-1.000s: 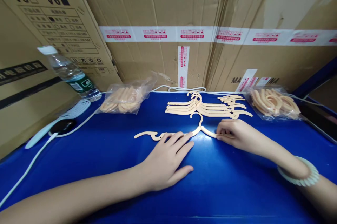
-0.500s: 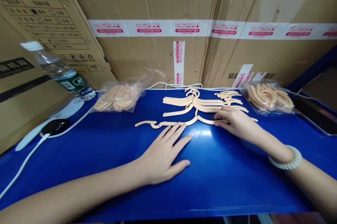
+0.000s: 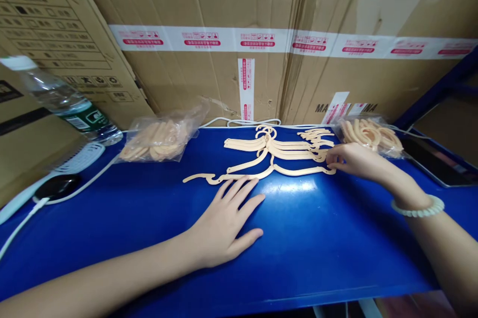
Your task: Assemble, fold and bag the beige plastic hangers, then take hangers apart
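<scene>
Sitting between nine and ten o'clock from the middle of the front hanger (image 3: 298,172), a bottle (image 3: 84,119) is marking the far left; a hairbrush (image 3: 84,157) is lying at about nine. A clear bag (image 3: 159,141) of peach-coloured parts is resting nearer in, just above nine.

The left hand (image 3: 220,231), between seven and eight: lying open, fingers spread, fingertips touching the front hanger's left arm, not gripping. Posture is staying much the same over the last second.

Centre: the front hanger is lying flat on the blue counter (image 3: 239,278). Change: a second ago it was lying apart from the stacked hangers (image 3: 244,145); now its top is meeting them at twelve. The nearest stacked one's left arm is now angling toward eight, out of line with the rest. Judgement: contact is probably disturbing the row.

A cluster of slender ends (image 3: 321,143) is lying at two. The right hand (image 3: 353,159), at three: fingers curling by the front hanger's right end, having been sliding outward from mid-arm. Cannot tell whether it is pinching. Judgement: work is shifting to this end, the other hand steadying. A second bag (image 3: 368,134) is lying between two and three.
</scene>
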Available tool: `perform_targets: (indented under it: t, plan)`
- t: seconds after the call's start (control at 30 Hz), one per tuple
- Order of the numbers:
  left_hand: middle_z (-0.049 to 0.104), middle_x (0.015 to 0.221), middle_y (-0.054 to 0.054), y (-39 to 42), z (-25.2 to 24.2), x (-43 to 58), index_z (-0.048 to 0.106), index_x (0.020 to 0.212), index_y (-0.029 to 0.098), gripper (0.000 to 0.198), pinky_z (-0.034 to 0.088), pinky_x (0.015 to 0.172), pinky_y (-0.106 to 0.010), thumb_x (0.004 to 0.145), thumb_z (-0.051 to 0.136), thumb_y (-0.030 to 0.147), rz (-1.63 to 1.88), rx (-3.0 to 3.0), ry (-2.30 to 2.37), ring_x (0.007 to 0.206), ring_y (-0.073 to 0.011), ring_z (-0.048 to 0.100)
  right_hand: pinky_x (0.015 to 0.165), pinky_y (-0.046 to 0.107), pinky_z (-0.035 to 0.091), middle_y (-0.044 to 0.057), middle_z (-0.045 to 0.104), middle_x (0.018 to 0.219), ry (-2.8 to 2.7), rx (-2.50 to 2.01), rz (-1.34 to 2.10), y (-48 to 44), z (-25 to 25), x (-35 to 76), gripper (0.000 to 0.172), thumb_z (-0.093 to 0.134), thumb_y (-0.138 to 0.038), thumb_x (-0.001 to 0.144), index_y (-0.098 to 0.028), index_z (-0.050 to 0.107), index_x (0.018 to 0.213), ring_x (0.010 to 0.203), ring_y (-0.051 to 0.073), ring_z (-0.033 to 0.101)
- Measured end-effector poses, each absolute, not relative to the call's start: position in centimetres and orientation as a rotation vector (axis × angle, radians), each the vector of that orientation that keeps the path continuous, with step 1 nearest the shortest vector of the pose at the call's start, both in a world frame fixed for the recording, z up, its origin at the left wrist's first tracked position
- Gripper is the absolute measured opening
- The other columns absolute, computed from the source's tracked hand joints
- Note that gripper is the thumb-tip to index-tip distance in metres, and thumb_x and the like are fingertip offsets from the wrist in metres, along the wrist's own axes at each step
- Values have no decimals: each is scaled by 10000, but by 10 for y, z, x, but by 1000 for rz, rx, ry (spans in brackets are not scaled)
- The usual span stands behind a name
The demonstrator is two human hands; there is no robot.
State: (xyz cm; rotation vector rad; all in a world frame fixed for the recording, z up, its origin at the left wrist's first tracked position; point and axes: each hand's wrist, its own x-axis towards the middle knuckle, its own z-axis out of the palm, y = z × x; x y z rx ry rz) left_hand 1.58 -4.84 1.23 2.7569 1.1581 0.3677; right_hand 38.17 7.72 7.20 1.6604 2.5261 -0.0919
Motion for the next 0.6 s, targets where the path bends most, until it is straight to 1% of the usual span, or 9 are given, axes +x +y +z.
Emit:
perform_targets:
  t: [0.17, 0.33, 0.47, 0.53, 0.6]
  plan:
    - [337, 1618, -185, -48, 13, 16, 489, 1468, 192, 578, 296, 1159, -668, 964, 553, 469, 336, 2764, 1139, 1501, -408, 266, 667, 278, 504, 37, 770, 853, 2559, 1685, -52, 81, 69, 384, 145, 593, -222, 797, -219, 737, 819, 758, 203, 709]
    - [328, 1619, -193, -49, 13, 16, 500, 1458, 199, 576, 274, 1166, -672, 957, 564, 477, 359, 2778, 1146, 1495, -410, 276, 679, 291, 515, 44, 779, 874, 2547, 1699, -85, 82, 70, 385, 174, 580, -210, 803, -213, 751, 831, 763, 211, 717]
    - [248, 1646, -208, -53, 9, 15, 462, 1494, 213, 619, 275, 1128, -730, 965, 538, 524, 415, 2767, 1356, 1495, -472, 228, 694, 310, 531, 47, 782, 878, 2585, 1672, -131, 84, 69, 388, 206, 573, -252, 823, -221, 769, 876, 763, 221, 716]
    - [256, 1642, -214, -54, 7, 13, 448, 1508, 209, 656, 300, 1094, -754, 966, 505, 575, 397, 2743, 1452, 1490, -498, 216, 676, 313, 532, 46, 779, 858, 2598, 1666, -142, 86, 68, 391, 198, 581, -285, 828, -226, 768, 857, 744, 223, 714]
    - [295, 1628, -209, -54, 5, 12, 446, 1511, 206, 690, 315, 1085, -755, 962, 474, 623, 364, 2723, 1487, 1484, -499, 233, 646, 306, 527, 43, 776, 829, 2614, 1662, -132, 87, 66, 394, 180, 589, -291, 821, -227, 758, 813, 710, 219, 708]
